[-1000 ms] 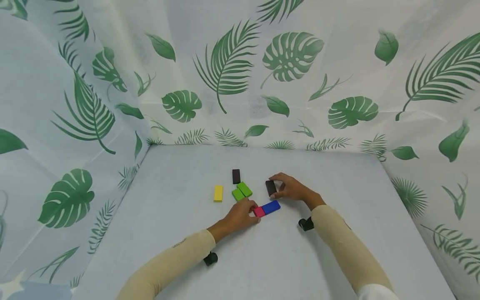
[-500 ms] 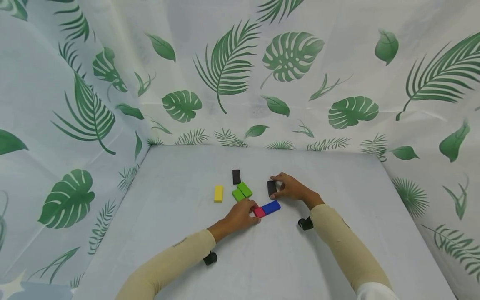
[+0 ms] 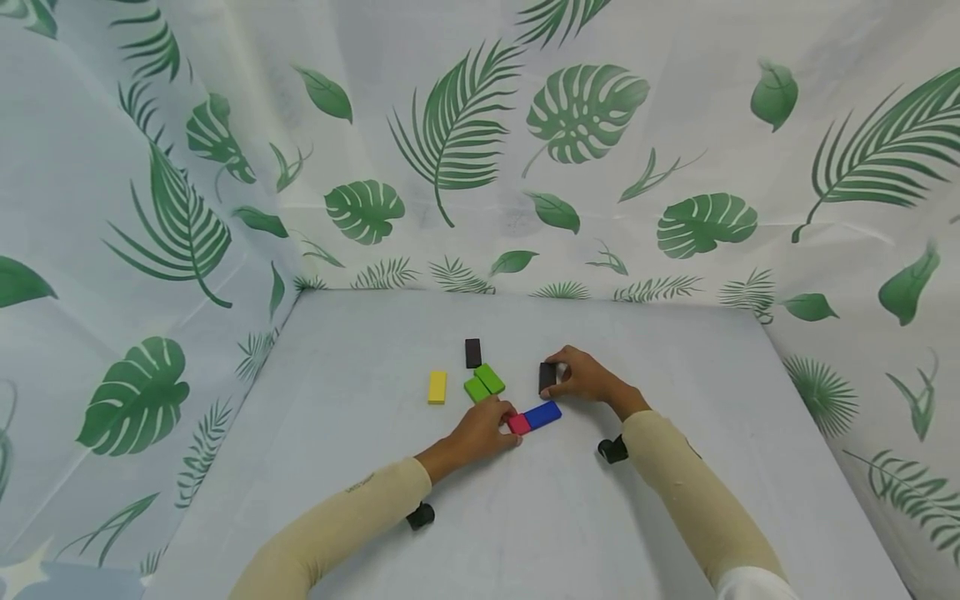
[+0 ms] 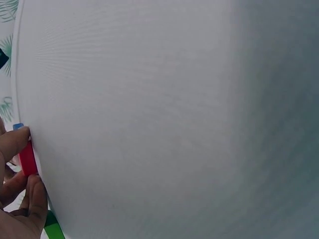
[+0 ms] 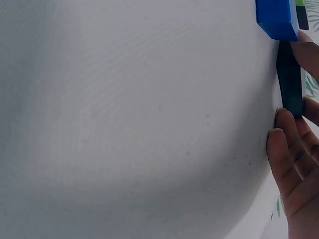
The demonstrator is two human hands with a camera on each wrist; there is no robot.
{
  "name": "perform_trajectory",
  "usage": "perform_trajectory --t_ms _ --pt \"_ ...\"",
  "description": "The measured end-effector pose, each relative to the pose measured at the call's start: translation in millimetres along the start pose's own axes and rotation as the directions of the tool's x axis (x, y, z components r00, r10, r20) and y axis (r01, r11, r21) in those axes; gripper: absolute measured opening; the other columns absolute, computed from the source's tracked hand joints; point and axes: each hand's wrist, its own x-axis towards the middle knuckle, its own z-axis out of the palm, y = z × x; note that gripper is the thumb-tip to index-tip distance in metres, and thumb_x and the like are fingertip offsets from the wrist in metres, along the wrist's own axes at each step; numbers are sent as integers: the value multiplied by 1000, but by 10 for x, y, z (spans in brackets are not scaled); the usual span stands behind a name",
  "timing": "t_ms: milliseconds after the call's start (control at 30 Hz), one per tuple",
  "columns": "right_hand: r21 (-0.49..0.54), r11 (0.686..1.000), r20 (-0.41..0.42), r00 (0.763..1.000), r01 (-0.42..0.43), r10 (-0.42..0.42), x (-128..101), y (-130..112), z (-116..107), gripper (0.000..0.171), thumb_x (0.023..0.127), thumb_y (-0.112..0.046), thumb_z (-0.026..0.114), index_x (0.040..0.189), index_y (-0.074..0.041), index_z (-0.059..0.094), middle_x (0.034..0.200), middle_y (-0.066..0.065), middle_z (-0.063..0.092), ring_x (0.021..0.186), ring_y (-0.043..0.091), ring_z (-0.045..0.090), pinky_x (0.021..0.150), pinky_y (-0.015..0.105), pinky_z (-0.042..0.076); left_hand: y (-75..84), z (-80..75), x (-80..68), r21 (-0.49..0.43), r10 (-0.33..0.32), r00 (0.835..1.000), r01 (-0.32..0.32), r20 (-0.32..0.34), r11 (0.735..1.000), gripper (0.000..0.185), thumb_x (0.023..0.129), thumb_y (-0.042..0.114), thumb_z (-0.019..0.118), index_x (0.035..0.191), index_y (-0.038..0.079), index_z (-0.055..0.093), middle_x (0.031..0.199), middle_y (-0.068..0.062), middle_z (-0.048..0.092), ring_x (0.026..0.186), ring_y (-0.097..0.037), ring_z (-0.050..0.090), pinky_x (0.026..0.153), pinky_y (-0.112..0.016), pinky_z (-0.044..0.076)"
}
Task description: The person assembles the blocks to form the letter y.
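Nearside passable; blue block (image 3: 543,414) between hands (image 3: 476,429) (image 3: 587,377)

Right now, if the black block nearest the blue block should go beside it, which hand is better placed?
Probably the right hand: it holds that black block, just beyond the blue block in the head view. The left hand is occupied, gripping the red block.

red block (image 3: 519,424) lying flat, end against blue block (image 3: 543,414); black block (image 3: 547,378) just beyond blue block

Black block (image 3: 547,378): right edge kinda hid behind the right hand (image 3: 588,377)
Sleeve print (image 3: 359,484): was way too tiny to read
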Motion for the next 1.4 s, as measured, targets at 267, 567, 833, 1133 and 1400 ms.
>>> perform_trajectory --t_ms 267,567,833,1133,1400 --pt "0 1000 -15 1000 -27 27 -48 -16 -17 76 76 -43 87 137 -8 59 118 10 60 95 22 57 81 36 51 1 4 0 25 3 1000 -3 -7 1000 36 86 30 81 113 9 69 88 4 56 80 -5 50 68 -16 43" --pt "-6 1000 -29 999 -18 18 -79 -33 -54 77 77 -45 86 138 -6 59 119 12 64 91 20 59 79 34 52 0 4 -6 21 -8 1000 8 -3 1000 36 86 30 81 113 9 69 89 4 55 80 -5 50 69 -17 44" --pt "10 1000 -44 999 0 0 -110 -19 -73 75 78 -43 86 136 -4 59 124 13 64 93 19 61 81 35 53 13 4 -7 9 -14 1000 14 0 1000 37 86 30 81 115 9 69 89 4 56 81 -6 50 70 -17 45" --pt "46 999 -72 997 -9 12 -170 18 -89 73 77 -40 86 134 -2 61 118 15 66 96 23 63 83 40 55 7 15 -2 7 -24 1000 24 1 1000 37 86 29 81 115 9 69 90 4 56 81 -5 51 70 -17 45" --pt "49 999 -91 996 -1 5 -241 46 -79 74 77 -38 87 135 -1 60 118 15 66 101 25 63 87 43 55 21 7 -7 16 -25 1000 25 2 1000 37 85 29 82 114 9 70 89 4 56 81 -5 50 70 -17 45"
